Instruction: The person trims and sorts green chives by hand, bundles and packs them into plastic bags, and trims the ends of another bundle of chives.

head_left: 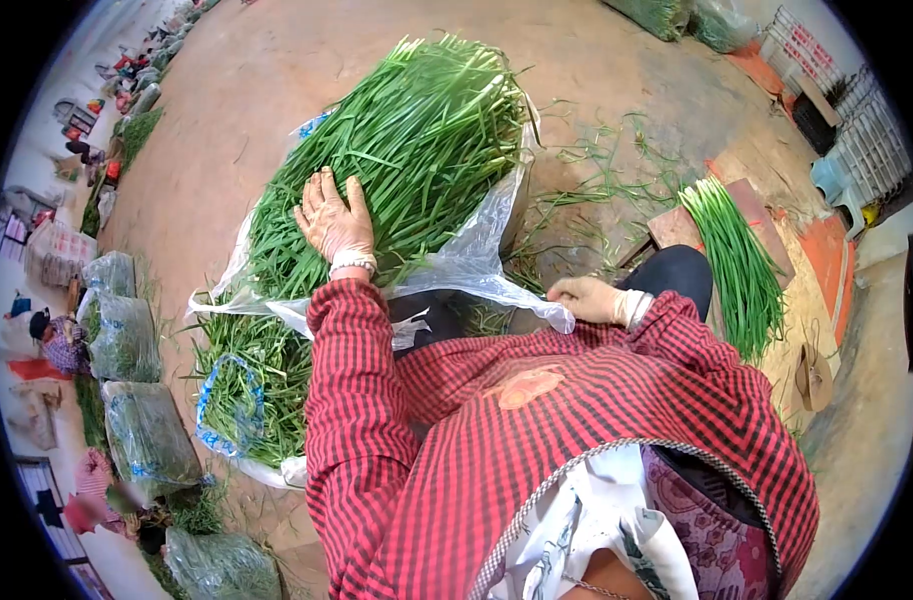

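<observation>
Plastic bag (482, 243) | green stalks (427, 130) heaped inside | left hand (335, 220) spread on stalks | right hand (591, 300) grasping bag

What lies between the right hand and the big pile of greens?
The head view shows clear plastic sheeting stretched from the right hand to the pile.

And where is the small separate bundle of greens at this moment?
In the head view, the small bundle of greens is on the right side, lying partly on a brown board, just beyond the dark-clad knee near the right hand.
</observation>
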### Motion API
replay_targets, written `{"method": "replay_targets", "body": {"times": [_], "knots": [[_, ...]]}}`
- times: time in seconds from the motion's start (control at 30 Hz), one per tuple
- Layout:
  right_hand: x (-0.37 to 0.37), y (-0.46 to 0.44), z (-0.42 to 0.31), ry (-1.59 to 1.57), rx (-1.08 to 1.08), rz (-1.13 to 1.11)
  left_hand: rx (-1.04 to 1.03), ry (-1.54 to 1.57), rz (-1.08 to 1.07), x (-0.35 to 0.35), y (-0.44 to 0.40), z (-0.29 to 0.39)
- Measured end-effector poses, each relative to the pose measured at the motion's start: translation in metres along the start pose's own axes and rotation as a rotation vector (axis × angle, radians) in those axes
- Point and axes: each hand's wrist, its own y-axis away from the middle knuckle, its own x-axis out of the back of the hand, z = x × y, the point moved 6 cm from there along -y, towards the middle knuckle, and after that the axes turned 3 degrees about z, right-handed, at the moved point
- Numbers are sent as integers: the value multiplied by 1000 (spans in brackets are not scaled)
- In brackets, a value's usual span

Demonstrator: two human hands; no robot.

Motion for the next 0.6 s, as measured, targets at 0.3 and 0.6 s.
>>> {"method": "replay_targets", "body": {"times": [0.3, 0.6], "knots": [[139, -55, -83, -840, 288, 402, 110, 347, 36, 42, -31, 12], [207, -134, -141, -1039, 426, 573, -506, 270, -196, 18, -76, 186]]}}
